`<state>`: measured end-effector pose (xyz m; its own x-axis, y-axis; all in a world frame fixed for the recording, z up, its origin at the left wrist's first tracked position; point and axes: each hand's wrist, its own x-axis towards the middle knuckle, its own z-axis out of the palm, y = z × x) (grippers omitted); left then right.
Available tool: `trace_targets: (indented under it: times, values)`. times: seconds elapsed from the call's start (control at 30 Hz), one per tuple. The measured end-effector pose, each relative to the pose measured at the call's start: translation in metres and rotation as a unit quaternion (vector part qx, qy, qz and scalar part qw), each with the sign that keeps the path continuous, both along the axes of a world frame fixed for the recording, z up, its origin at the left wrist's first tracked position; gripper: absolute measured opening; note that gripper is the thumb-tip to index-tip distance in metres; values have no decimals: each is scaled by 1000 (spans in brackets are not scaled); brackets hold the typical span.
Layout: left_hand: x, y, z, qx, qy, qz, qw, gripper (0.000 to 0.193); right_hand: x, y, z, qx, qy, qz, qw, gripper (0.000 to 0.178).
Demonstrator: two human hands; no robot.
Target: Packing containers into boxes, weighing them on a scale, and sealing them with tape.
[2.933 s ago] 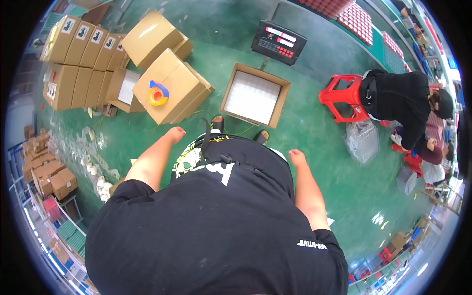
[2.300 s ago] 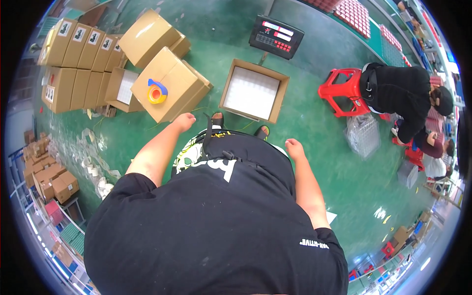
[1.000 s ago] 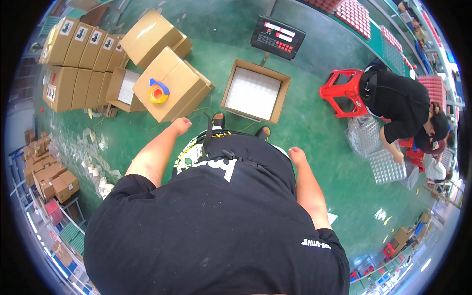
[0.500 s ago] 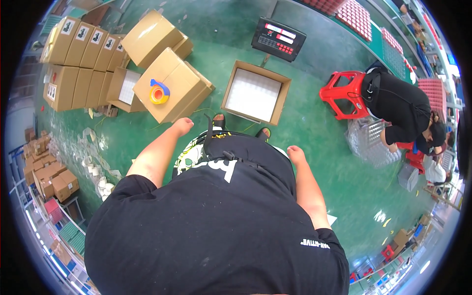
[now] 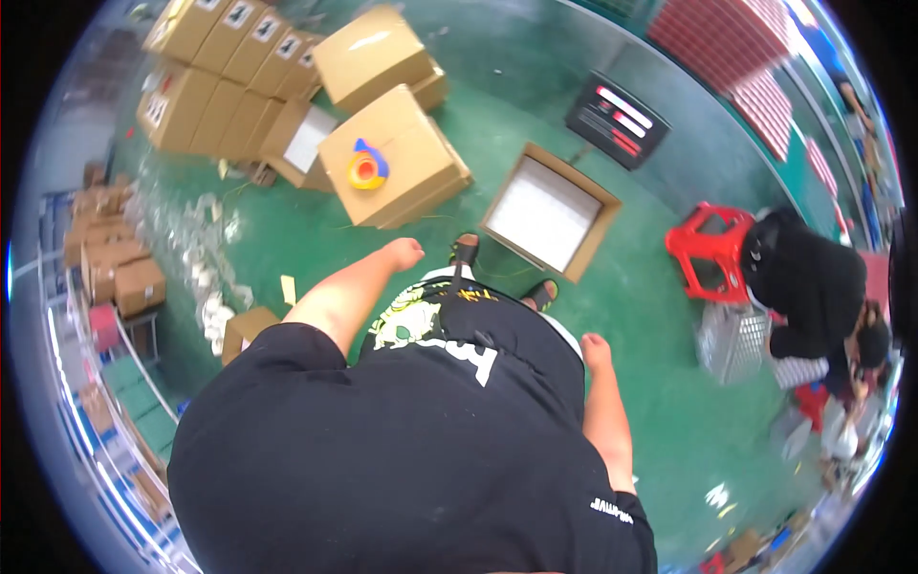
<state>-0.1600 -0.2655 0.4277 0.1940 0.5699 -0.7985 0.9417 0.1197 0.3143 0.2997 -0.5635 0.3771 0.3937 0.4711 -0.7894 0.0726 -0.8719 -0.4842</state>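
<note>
My left hand (image 5: pixel 405 252) hangs by my left side, its fingers curled in and nothing seen in them. The nearest thing to it is a closed brown carton (image 5: pixel 421 177), with a tape dispenser (image 5: pixel 367 168) of blue and yellow lying on its top. Down at my other side is my right hand (image 5: pixel 596 349), touching nothing I can see; its fingers are mostly hidden from above. Ahead of my feet stands an open carton (image 5: pixel 599 225) with a white gridded layer (image 5: pixel 545 212) inside.
Beyond the open carton stands a scale display (image 5: pixel 620 120). Stacked cartons (image 5: pixel 225 115) fill the far left. At right, a person in black (image 5: pixel 808 277) sits by a red stool (image 5: pixel 712 251) and clear plastic trays (image 5: pixel 732 344). White rolls and plastic wrap (image 5: pixel 215 277) litter the left floor.
The view has turned, so the cartons and the scale display now sit further right. Both my hands still hang by my sides, and the tape dispenser stays on its carton.
</note>
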Motion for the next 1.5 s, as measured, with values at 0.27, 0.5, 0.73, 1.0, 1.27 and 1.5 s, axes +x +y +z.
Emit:
trace_targets:
  times: [0.27, 0.5, 0.73, 1.0, 1.27, 1.5]
  values:
    - [27, -22, -59, 37, -2, -134, 990, 26, 32, 7, -78, 217, -131, 353, 901, 20]
    - [115, 17, -68, 20, 39, 0, 999, 40, 44, 92, -150, 1, -79, 72, 994, 35]
    - [191, 63, -141, 195, 17, 175, 965, 53, 36, 197, -164, -44, -196, -12, 980, 56]
    - [194, 92, -198, 13, 34, 189, 981, 26, 135, 177, -328, -1, -78, 126, 989, 28]
    - [157, 42, -164, 62, 26, 97, 993, 23, 108, 182, -260, -22, -161, 379, 911, 22]
    - [101, -123, -8, 145, 82, 240, 956, 20, 51, 188, -70, -11, 37, 204, 978, 39]
